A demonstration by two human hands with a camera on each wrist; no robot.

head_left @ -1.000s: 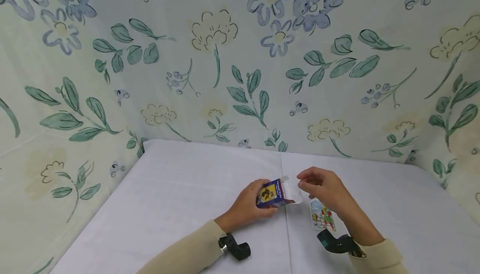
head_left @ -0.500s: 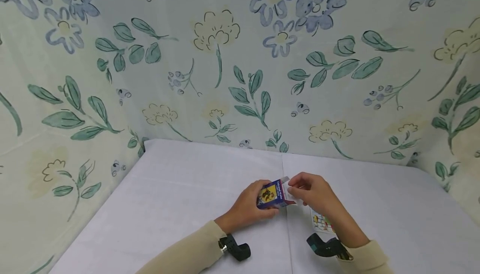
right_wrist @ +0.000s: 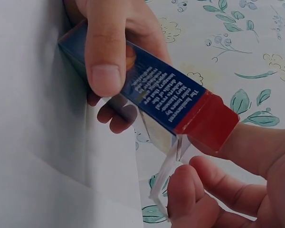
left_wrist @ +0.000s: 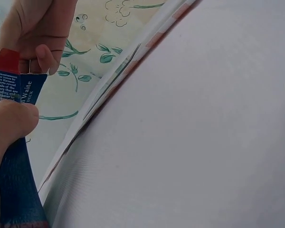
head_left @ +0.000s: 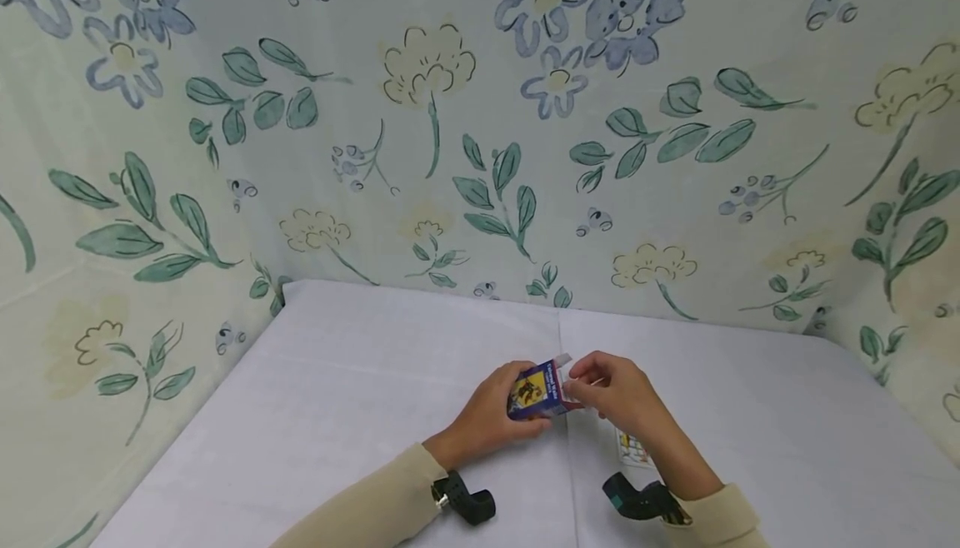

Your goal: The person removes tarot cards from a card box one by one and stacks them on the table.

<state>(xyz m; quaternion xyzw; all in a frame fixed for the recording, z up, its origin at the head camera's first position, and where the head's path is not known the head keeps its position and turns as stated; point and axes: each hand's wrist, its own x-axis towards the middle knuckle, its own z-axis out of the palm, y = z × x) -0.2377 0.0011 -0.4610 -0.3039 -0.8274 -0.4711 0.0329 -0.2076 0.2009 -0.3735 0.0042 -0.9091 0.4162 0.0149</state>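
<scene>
A small blue card box (head_left: 531, 391) with a yellow picture on its face is held in my left hand (head_left: 483, 416), tilted above the table. In the right wrist view the left thumb lies along the box's printed side, and a red end flap (right_wrist: 211, 121) stands out. A white flap (right_wrist: 164, 178) hangs from the open mouth. My right hand (head_left: 624, 394) is at that mouth, fingers bent, close to the white flap; whether they pinch anything is hidden. An illustrated card or card stack (head_left: 633, 450) lies on the table, partly covered by the right forearm.
A white cloth covers the table (head_left: 360, 381), with a seam running down its middle. Floral fabric (head_left: 450, 115) hangs at the back and sides. Each wrist carries a black camera, one on the left (head_left: 471, 502) and one on the right (head_left: 637, 498).
My right hand has moved left and slightly down to the mouth of the box, from just right of it. Its forearm now hides more of the illustrated card. The left hand keeps its hold.
</scene>
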